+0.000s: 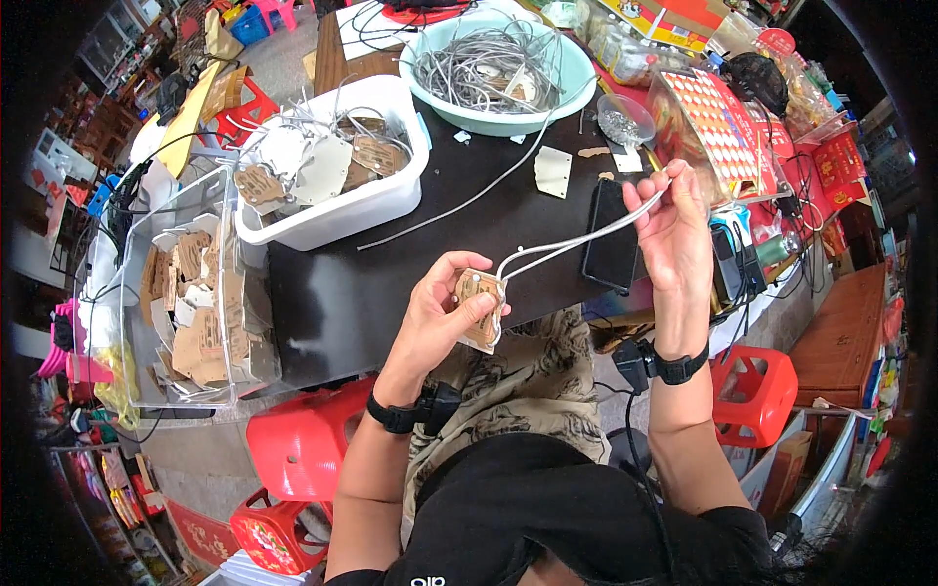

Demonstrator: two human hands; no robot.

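Note:
A small brown cardboard tag (473, 285) with pale rivets is pinched in my left hand (426, 314), the thumb lying across its face. From its edge a grey-white cord (575, 240) runs doubled up to the right, bent in a loop beside the tag. Higher and farther right, my right hand (676, 234) grips the far end of that cord between thumb and fingertips. Between the hands the cord hangs nearly straight, over the table's front edge. Below my right hand, partly hidden, lies a black phone (608, 239).
On the dark table (332, 317) stand a white tub (337, 223) of corded tags, a pale green basin (489, 119) of grey cords and a clear bowl (625, 119) of small metal pieces. A clear box (230, 391) of tags stands left. A loose cord (459, 202) and white tag (553, 172) lie mid-table.

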